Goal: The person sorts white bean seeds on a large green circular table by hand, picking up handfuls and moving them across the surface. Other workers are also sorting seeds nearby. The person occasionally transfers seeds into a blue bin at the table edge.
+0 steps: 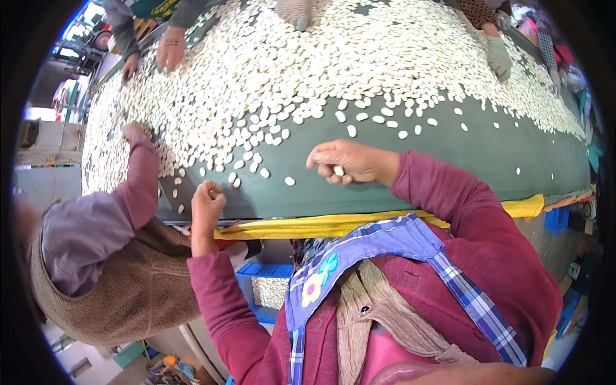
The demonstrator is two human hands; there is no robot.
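Note:
Before me spreads a dense layer of white beans (308,72) on a dark green belt or tabletop (327,197), thinning to scattered ones near my side. My right hand (358,161) is over the bare green surface with its fingers curled. A white bean (339,171) shows between its lower fingers, held against the palm. At the near edge, left of centre, my left hand (207,207) is raised with bent fingers and the thumb against them. Whatever is inside it is hidden from view. A few loose beans (234,179) lie just beyond that hand.
Yellow cloth (298,226) covers the near edge. A blue crate (267,288) holding beans stands below. At left, a co-worker's arm (142,159) reaches into the beans. Across lie another person's hand (171,48), a gloved hand (499,57) and a gloved fingertip (301,21).

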